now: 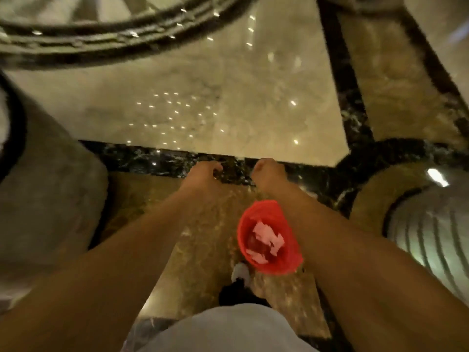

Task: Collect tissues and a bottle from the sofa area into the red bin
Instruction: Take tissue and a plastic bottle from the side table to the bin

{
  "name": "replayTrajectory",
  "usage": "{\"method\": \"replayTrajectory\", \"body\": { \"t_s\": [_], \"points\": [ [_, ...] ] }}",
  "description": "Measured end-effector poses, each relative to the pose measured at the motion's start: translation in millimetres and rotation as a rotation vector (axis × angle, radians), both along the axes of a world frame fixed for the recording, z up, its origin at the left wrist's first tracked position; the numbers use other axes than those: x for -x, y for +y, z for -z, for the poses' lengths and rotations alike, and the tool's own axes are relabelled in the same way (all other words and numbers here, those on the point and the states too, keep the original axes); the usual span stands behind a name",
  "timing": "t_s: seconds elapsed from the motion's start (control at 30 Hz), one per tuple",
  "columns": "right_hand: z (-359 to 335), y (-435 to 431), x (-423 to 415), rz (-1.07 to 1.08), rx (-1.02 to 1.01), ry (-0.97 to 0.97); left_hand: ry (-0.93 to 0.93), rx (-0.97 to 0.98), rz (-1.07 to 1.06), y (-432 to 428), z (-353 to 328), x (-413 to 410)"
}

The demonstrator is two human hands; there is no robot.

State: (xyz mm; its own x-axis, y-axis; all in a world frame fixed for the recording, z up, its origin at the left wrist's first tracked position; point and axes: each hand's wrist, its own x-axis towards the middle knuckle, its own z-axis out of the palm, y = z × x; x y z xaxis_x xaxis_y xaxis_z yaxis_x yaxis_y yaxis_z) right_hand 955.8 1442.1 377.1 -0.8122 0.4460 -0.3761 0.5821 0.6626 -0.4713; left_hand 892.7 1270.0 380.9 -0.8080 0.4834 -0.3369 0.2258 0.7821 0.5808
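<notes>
The red bin is low in the middle of the head view, beside my foot and partly hidden under my right forearm. Crumpled white tissues lie inside it, over something dark red that I cannot make out. No bottle can be picked out. Both my arms reach forward over the marble floor. My left hand and my right hand hover side by side above the black floor border, beyond the bin, each with its fingers curled in and nothing visible in them. The frame is blurred.
A grey upholstered seat bulges in at the left. A dark curved frame arcs across the top. At the right stands a round ribbed object. My white shoe is on the glossy floor near the bin.
</notes>
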Motion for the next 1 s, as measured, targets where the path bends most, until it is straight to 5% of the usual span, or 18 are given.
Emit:
{"method": "replayTrajectory", "body": {
  "t_s": [0.33, 0.57, 1.0],
  "points": [
    [-58, -389, 39, -0.792, -0.016, 0.178, 0.178, 0.127, -0.655, -409, -50, -80],
    [-66, -620, -5, -1.181, -0.077, 0.233, 0.087, 0.322, -0.951, -616, -46, -172],
    [-58, -921, 114, -1.369, -0.183, 0.186, 0.126, 0.410, -1.185, -886, -37, -94]
  ]
}}
